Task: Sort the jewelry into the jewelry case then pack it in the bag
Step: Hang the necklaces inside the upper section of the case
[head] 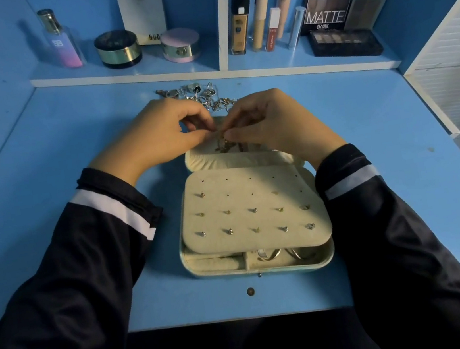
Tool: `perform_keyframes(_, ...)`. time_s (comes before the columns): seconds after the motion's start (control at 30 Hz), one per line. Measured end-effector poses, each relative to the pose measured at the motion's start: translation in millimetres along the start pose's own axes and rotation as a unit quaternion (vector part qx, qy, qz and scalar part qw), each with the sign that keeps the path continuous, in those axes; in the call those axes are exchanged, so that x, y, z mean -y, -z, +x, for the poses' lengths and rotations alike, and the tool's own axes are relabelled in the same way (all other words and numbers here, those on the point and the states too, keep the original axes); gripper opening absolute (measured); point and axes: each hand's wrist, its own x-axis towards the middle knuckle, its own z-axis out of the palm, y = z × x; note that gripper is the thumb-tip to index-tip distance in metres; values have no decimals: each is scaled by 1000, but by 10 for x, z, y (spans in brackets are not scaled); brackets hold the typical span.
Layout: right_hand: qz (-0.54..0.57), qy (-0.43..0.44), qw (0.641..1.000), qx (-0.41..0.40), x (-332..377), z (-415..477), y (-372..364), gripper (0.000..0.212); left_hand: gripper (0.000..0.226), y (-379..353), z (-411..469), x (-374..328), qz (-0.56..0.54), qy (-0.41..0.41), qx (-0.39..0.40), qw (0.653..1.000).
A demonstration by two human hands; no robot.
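L hand + R hand: fingers pinch small gold chain over far part of open jewelry case, mid worktop.

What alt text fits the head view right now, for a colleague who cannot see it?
The left hand and right hand pinch a gold jewelry piece over the far half of an open cream jewelry case on a blue desk. Stud earrings dot its near panel; a jewelry pile lies beyond the hands, below a cosmetics shelf.

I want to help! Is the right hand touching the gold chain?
Touching. The head view shows the right hand pinching the gold chain by its top.
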Motion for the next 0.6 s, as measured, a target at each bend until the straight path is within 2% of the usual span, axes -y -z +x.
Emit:
perform_keyframes(0.17,-95,32,995,-3,16,-20,-50,8,19,-14,-2,-13,8,2,14,1000)
perform_keyframes(0.33,-155,28,987,-21,9,-9,19,6,13,-13,-16,-31,33,-5,39,999)
perform_keyframes(0.6,-240,33,970,13,31,2,17,7,9,-11,-34,-91,57,6,73,996)
